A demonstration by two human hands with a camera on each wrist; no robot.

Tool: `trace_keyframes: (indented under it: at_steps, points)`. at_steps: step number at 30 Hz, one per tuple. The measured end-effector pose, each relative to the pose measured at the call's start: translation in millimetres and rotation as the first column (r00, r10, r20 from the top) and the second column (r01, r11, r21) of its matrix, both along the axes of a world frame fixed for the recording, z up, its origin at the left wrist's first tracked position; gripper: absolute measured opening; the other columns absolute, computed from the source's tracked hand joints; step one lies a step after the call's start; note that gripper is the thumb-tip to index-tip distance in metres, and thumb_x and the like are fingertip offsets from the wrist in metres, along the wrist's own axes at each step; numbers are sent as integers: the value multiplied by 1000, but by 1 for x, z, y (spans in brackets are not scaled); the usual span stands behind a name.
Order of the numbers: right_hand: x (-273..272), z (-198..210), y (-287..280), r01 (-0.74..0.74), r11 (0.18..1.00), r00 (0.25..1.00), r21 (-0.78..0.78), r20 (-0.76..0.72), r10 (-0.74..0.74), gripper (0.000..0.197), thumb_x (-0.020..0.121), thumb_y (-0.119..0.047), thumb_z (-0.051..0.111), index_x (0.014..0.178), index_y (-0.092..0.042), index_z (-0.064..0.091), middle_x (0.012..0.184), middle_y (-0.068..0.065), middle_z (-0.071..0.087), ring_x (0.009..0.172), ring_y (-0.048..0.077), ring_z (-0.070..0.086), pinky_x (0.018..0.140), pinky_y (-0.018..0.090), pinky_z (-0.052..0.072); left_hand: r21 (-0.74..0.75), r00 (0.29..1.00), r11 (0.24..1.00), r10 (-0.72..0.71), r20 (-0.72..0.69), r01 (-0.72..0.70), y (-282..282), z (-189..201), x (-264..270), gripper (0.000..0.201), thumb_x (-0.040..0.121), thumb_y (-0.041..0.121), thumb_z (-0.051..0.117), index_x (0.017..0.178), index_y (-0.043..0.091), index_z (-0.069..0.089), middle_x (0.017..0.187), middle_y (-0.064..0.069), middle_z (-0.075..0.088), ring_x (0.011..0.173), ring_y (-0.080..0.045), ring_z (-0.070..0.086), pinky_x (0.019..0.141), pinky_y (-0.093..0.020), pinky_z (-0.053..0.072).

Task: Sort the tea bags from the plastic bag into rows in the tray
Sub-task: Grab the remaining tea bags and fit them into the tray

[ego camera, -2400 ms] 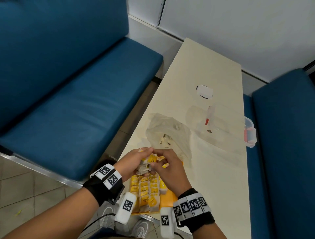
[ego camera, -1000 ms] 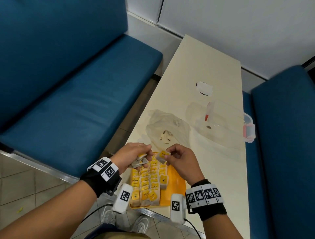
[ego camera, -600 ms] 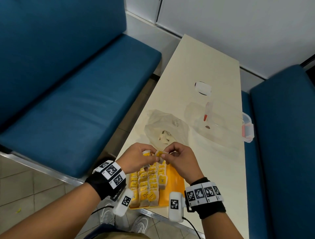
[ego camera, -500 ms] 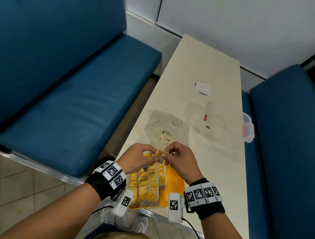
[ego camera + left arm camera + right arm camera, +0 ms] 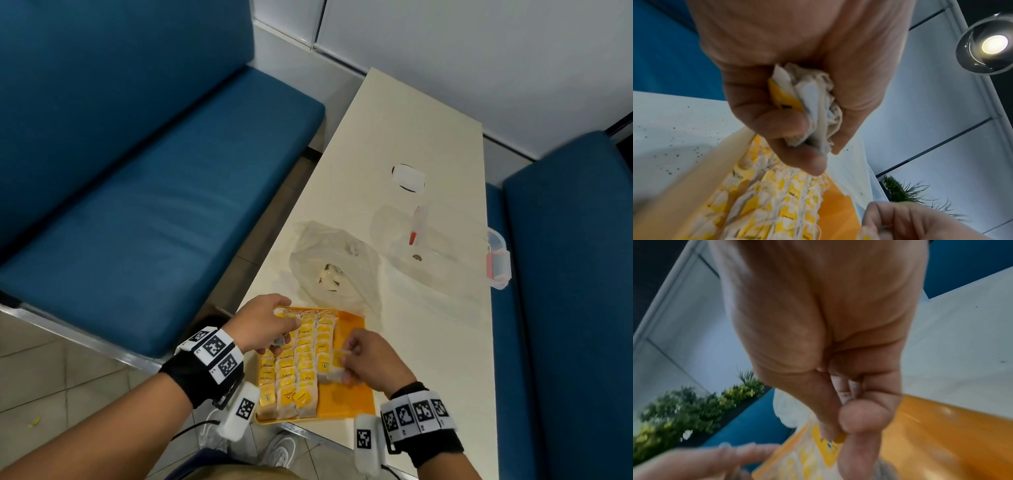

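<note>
An orange tray at the table's near edge holds several rows of tea bags with yellow tags. My left hand hovers over the tray's far left part and grips a bunch of tea bags in its curled fingers. My right hand is low over the tray's right side, pinching one tea bag by its yellow tag at the near end of the rightmost row. The clear plastic bag lies just beyond the tray with a few bags inside.
A clear lidded container with red clips lies at the right of the cream table. A white round object sits further back. Blue benches flank the table on both sides.
My right hand took one tea bag from the bunch in my left hand and carried it down and nearer, onto the rightmost row. The left hand stayed over the tray's far end.
</note>
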State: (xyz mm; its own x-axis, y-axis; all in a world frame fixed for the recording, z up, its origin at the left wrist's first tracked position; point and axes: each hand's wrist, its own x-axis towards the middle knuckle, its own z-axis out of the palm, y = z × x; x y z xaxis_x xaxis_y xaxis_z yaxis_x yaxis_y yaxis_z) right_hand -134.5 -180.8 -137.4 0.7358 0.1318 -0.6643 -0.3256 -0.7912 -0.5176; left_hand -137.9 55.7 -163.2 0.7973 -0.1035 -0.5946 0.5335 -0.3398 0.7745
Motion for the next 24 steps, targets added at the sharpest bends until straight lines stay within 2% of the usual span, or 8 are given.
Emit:
trace_keyframes:
  at_steps: [2,6,9,14,16,19,21,24]
  points:
    - [-6,-9,3,-38,996,998,-86,-51,34,12,89,-4,57,91,-15,52,77,13,69,54,17,69,58,36,56,2,1000,1000,17,-7,-17,-1,-2,1,48,94,34,69,137,27,50,82,-6,74,52,-15,65,44,-25,45]
    - [-14,-25,10,-119,974,991,-191,-86,104,17,91,-5,53,88,-21,48,85,7,65,44,8,62,46,25,47,2,999,1000,31,-6,-31,-3,-2,1,44,94,34,69,133,28,52,86,-7,74,53,-15,66,44,-25,45]
    - [-15,-35,14,-130,966,989,-224,-92,112,18,92,-8,49,86,-24,45,94,11,66,43,9,57,45,23,42,-15,998,998,53,-15,-53,-3,-3,1,41,93,33,70,131,27,54,85,-7,72,56,-18,69,44,-25,45]
    - [-17,-46,19,-40,978,996,-204,-85,23,11,92,-13,51,90,-22,45,101,13,69,55,16,62,47,23,45,-27,998,998,60,-14,-60,-3,-3,1,41,93,31,70,132,26,56,85,-7,71,60,-20,71,45,-25,46]
    - [-19,-50,21,-4,978,998,-210,-64,-10,9,92,-14,52,93,-21,46,108,11,67,69,22,66,51,24,47,-30,998,998,62,-19,-62,-2,-3,1,41,93,30,69,132,26,56,82,-6,71,60,-20,72,45,-25,47]
    - [-23,-54,24,19,972,1000,-233,-19,-24,12,92,-15,55,101,-16,48,113,9,64,95,29,67,68,33,56,-27,998,997,66,-26,-66,-2,-3,1,40,93,30,69,132,26,57,79,-6,73,61,-19,73,47,-25,48]
    - [-25,-54,26,33,971,999,-237,6,-32,13,92,-13,55,104,-14,49,111,9,62,99,29,65,78,39,59,-23,998,998,65,-25,-66,-2,-3,1,39,94,30,69,131,26,58,78,-5,73,61,-18,73,47,-25,49]
    - [-24,-53,27,53,973,999,-223,14,-51,16,92,-13,55,107,-12,49,111,9,61,99,29,65,82,42,59,-28,998,997,65,-24,-65,-2,-1,1,38,93,31,69,130,27,59,78,-6,74,62,-19,74,47,-24,49]
